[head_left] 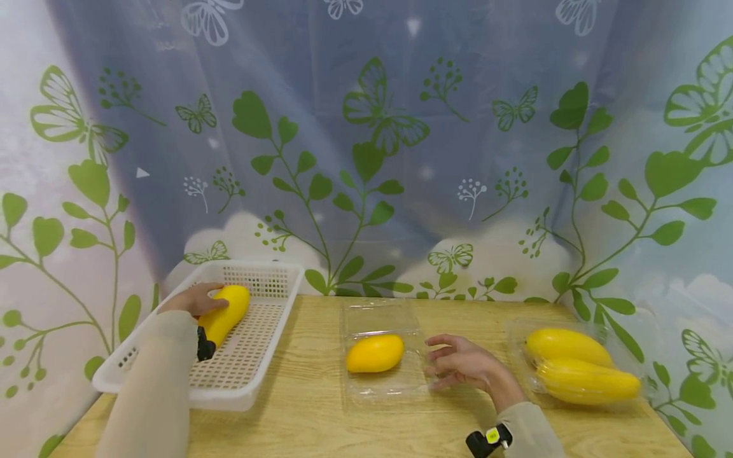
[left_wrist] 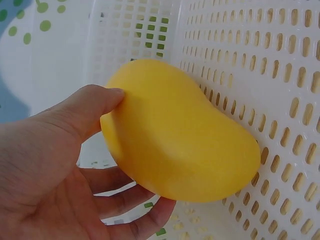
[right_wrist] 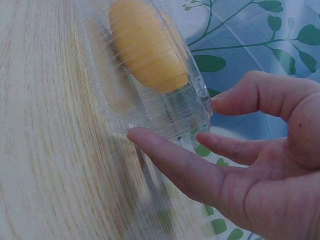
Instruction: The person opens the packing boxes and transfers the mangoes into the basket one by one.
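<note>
In the white basket, my left hand [head_left: 197, 300] grips a large yellow mango [head_left: 231, 312]. The left wrist view shows the thumb pressed on one side of this mango [left_wrist: 175, 135] and the fingers under it. My right hand [head_left: 466, 366] is at the right edge of a clear plastic clamshell box [head_left: 380, 388], its fingers loosely extended. Another mango [head_left: 375, 353] lies in that box, whose lid [head_left: 378, 316] is folded back. In the right wrist view, fingertips [right_wrist: 137, 134] sit right at the end wall of the box [right_wrist: 165, 122].
The white perforated basket [head_left: 269, 369] stands at the left of the wooden table [head_left: 303, 388]. At the right, a clear box [head_left: 518, 375] contains two mangoes [head_left: 590, 381]. A curtain [head_left: 321, 159] with leaves and butterflies hangs behind the table.
</note>
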`<control>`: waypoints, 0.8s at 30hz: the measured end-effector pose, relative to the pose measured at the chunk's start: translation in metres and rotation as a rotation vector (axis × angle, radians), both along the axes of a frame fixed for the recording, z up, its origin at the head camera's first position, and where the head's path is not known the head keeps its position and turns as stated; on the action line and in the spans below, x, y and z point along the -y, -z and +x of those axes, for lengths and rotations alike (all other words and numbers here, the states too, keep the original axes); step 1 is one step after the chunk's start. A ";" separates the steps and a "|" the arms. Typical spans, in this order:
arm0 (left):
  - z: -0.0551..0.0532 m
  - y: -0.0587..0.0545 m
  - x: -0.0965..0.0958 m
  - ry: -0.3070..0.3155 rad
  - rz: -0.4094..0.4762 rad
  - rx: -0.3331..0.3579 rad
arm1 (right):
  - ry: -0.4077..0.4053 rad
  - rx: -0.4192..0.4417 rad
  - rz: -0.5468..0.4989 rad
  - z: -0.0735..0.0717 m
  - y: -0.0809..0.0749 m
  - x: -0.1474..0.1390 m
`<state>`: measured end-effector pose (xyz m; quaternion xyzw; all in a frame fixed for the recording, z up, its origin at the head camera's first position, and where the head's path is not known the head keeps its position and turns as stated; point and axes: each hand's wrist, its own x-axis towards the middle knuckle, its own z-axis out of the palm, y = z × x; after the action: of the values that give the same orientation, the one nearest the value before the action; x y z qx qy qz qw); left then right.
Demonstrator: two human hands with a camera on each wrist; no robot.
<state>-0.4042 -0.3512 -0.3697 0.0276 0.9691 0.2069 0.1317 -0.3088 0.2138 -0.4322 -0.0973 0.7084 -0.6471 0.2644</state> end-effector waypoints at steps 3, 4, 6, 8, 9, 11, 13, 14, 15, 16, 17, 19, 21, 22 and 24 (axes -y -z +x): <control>-0.001 0.001 0.000 -0.002 -0.019 -0.011 | -0.002 0.000 0.001 0.000 0.000 0.000; -0.001 0.001 0.000 -0.004 -0.025 -0.014 | -0.002 0.000 0.001 0.000 0.000 0.000; 0.000 0.001 -0.001 -0.009 -0.036 -0.022 | -0.002 0.000 0.003 0.000 0.000 0.000; 0.000 0.001 -0.001 -0.013 -0.042 -0.031 | -0.004 0.000 0.005 0.000 0.000 -0.001; 0.000 0.000 -0.001 -0.013 -0.045 -0.034 | -0.004 0.001 0.005 0.000 -0.001 -0.001; 0.001 -0.001 -0.002 -0.011 -0.055 -0.036 | -0.005 0.001 0.006 0.000 -0.001 -0.001; 0.002 -0.001 -0.003 -0.010 -0.064 -0.034 | -0.007 -0.002 0.008 0.000 -0.001 -0.001; 0.003 -0.002 -0.003 -0.009 -0.064 -0.031 | -0.008 -0.004 0.008 0.000 -0.001 -0.001; 0.003 -0.002 -0.003 -0.009 -0.066 -0.029 | -0.007 -0.006 0.009 0.000 -0.001 -0.001; 0.003 -0.002 -0.003 -0.009 -0.067 -0.028 | -0.006 -0.007 0.008 -0.001 -0.001 -0.001; 0.003 -0.002 -0.003 -0.013 -0.064 -0.024 | -0.006 -0.009 0.007 -0.001 -0.001 -0.001; 0.002 -0.002 -0.002 -0.017 -0.062 -0.019 | -0.005 -0.012 0.007 -0.001 -0.001 0.000; 0.001 -0.002 0.000 -0.018 -0.064 -0.011 | -0.003 -0.012 0.005 -0.001 0.000 0.000; 0.001 -0.002 0.000 -0.014 -0.069 -0.011 | -0.002 -0.013 0.006 0.000 0.000 0.000; 0.000 -0.005 0.000 -0.013 -0.069 -0.004 | 0.000 -0.012 0.007 0.000 0.000 0.000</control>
<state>-0.4041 -0.3512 -0.3649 0.0170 0.9760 0.1742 0.1294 -0.3090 0.2138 -0.4320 -0.1004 0.7121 -0.6441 0.2607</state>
